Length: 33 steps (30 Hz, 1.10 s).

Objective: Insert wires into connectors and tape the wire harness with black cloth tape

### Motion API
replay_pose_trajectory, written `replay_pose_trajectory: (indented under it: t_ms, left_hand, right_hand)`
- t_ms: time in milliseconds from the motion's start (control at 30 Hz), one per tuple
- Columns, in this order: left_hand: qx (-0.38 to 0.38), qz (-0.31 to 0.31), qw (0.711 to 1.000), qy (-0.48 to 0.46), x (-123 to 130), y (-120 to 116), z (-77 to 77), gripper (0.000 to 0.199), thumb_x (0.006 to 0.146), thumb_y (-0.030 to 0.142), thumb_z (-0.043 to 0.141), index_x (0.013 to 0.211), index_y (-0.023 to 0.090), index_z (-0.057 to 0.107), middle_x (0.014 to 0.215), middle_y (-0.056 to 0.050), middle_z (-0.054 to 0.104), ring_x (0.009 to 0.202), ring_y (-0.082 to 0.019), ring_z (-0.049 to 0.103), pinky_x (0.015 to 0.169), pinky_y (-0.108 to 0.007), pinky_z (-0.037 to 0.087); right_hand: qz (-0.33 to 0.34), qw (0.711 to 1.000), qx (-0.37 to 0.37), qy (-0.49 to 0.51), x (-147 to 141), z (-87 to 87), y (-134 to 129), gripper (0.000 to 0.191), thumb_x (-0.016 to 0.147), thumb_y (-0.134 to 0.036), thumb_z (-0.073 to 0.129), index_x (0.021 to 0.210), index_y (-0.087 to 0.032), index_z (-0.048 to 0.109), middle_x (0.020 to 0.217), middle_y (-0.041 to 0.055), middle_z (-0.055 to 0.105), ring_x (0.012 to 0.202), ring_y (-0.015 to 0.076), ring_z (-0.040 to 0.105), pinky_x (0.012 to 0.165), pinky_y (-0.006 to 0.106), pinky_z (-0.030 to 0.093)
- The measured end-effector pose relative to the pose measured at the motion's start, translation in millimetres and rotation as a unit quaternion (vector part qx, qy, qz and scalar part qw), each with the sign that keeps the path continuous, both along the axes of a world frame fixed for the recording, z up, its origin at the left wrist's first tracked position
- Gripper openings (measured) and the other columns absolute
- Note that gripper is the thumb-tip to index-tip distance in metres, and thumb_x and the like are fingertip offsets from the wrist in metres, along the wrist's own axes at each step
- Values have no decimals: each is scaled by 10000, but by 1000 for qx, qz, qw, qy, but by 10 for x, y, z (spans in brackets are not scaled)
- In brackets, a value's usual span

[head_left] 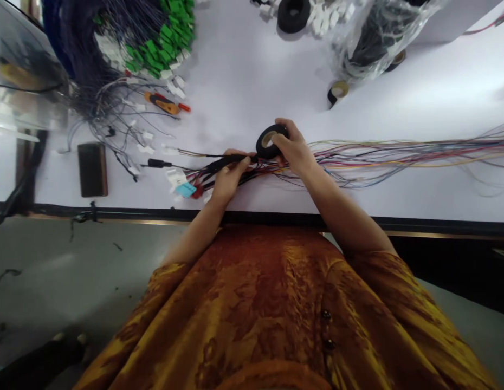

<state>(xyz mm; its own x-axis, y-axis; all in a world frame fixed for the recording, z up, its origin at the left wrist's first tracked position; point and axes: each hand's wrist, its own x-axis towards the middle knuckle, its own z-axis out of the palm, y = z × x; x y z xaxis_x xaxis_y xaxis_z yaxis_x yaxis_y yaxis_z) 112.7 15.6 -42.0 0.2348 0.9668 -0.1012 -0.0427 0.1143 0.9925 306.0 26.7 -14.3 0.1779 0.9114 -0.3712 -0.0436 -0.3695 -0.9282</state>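
Note:
My right hand (pixel 291 145) grips a roll of black tape (pixel 262 142), thumb at its core. The roll sits right above a bundle of thin coloured wires (pixel 357 157) that runs off to the right. My left hand (pixel 228 176) is closed around the black-wrapped part of this wire harness (pixel 213 167), close to the roll. Left of that hand, the harness ends fan out into white connectors (pixel 176 177), a light blue connector (pixel 186 189), a red one (pixel 197 191) and a black plug (pixel 156 163).
A phone (pixel 92 170) and an orange cutter (pixel 162 103) lie to the left. Behind them is a heap of dark wires with green connectors (pixel 166 40). More tape rolls (pixel 293 13) and a plastic bag (pixel 376 40) lie at the back. The table's dark front edge (pixel 272 218) runs before my body.

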Motion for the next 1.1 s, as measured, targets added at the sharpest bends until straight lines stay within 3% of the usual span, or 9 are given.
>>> replay_pose_trajectory:
  t_ms: [100, 333, 467, 567, 633, 733, 833, 967, 1100]
  left_hand:
    - [-2, 1, 1000, 18, 56, 75, -33, 311, 732, 358, 867, 934, 207, 684, 891, -20, 749, 835, -160, 715, 766, -288, 599]
    - [35, 46, 998, 12, 145, 74, -129, 386, 758, 501, 823, 820, 199, 591, 792, -1, 678, 681, -122, 662, 630, -245, 574]
    - [13, 61, 998, -1, 149, 59, -187, 446, 741, 530, 829, 799, 204, 530, 728, 21, 626, 620, -117, 650, 604, -245, 575]
    - [-4, 51, 999, -3, 129, 78, -175, 492, 718, 563, 840, 792, 206, 510, 711, 25, 591, 634, -128, 649, 637, -274, 597]
    - [-11, 42, 999, 0, 114, 102, -158, 505, 710, 574, 844, 817, 207, 515, 727, 23, 582, 654, -138, 652, 662, -298, 607]
    - [-1, 37, 999, 14, 97, 154, -165, 501, 700, 533, 867, 921, 210, 555, 786, 12, 598, 699, -152, 660, 693, -319, 614]
    - [22, 43, 998, 42, 87, 234, -213, 439, 721, 439, 871, 970, 205, 595, 796, 0, 613, 789, -178, 675, 768, -334, 616]
    - [41, 17, 995, 86, 30, 340, -213, 259, 823, 392, 784, 857, 181, 639, 723, -27, 633, 861, -220, 685, 869, -368, 594]
    - [118, -65, 966, 221, -115, 265, -39, 249, 828, 385, 776, 931, 183, 671, 779, -53, 672, 932, -256, 671, 946, -417, 549]
  right_hand:
    - [-16, 1000, -2, 26, 3, -49, 5, 365, 903, -302, 528, 1259, -235, 482, 843, -15, 631, 434, 40, 440, 359, 152, 364]
    - [5, 1000, 8, 29, -38, 25, -122, 474, 895, -414, 619, 1311, -264, 447, 897, -2, 636, 495, 62, 555, 412, 185, 488]
    - [36, 999, 5, -20, -18, 92, -198, 504, 922, -419, 581, 1371, -248, 430, 963, 37, 651, 616, 124, 649, 500, 257, 564]
    - [58, 989, 19, -135, 112, 102, -216, 486, 961, -427, 526, 1384, -204, 439, 1029, 84, 665, 780, 186, 684, 643, 343, 593]
    - [88, 957, 57, -272, 211, 89, -270, 489, 952, -422, 559, 1371, -184, 477, 1124, 125, 664, 958, 238, 671, 804, 416, 578]
    - [202, 861, 94, -457, 244, 61, -420, 495, 891, -413, 675, 1303, -160, 569, 1265, 166, 633, 1188, 322, 579, 1026, 515, 459]
    - [296, 779, 110, -542, 95, 52, -535, 587, 871, -411, 719, 1346, -107, 556, 1351, 199, 577, 1262, 363, 511, 1112, 526, 351]
    - [330, 740, 106, -577, -131, 65, -499, 454, 972, -381, 593, 1317, -87, 572, 1290, 211, 588, 1211, 356, 511, 1042, 471, 382]
    - [353, 725, 75, -587, -181, 49, -396, 320, 1024, -289, 497, 1250, -90, 605, 1246, 206, 612, 1171, 325, 534, 953, 415, 436]
